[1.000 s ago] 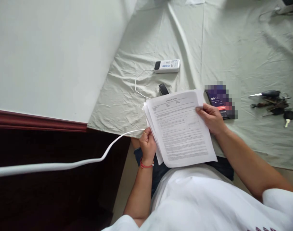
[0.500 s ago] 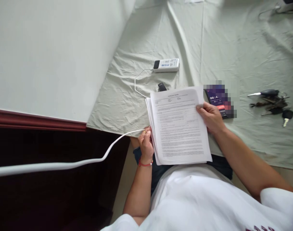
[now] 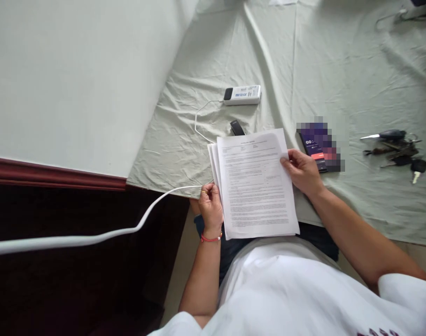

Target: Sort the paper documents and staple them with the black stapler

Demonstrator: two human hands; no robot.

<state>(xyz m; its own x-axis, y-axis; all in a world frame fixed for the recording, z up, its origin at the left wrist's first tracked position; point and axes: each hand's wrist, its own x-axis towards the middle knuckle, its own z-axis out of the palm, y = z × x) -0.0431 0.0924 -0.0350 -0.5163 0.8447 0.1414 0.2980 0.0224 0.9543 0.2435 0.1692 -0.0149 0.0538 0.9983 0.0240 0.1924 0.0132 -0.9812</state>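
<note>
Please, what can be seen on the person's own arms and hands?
The left hand wears a yellow, gold-looking ring and, at the wrist, a thin red bracelet. The right hand shows no ring. Both sleeves are short and white.

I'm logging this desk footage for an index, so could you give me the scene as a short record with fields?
Left hand: fingers closed at the left edge of the papers; exact grip unclear
Right hand: pinches the right edge, thumb on top
Papers: several printed sheets, fanned at the left
Above papers: white device with a dark end; black object, partly covered
Right of papers: phone, partly pixelated; then keys
Surface: pale, creased cloth
</note>
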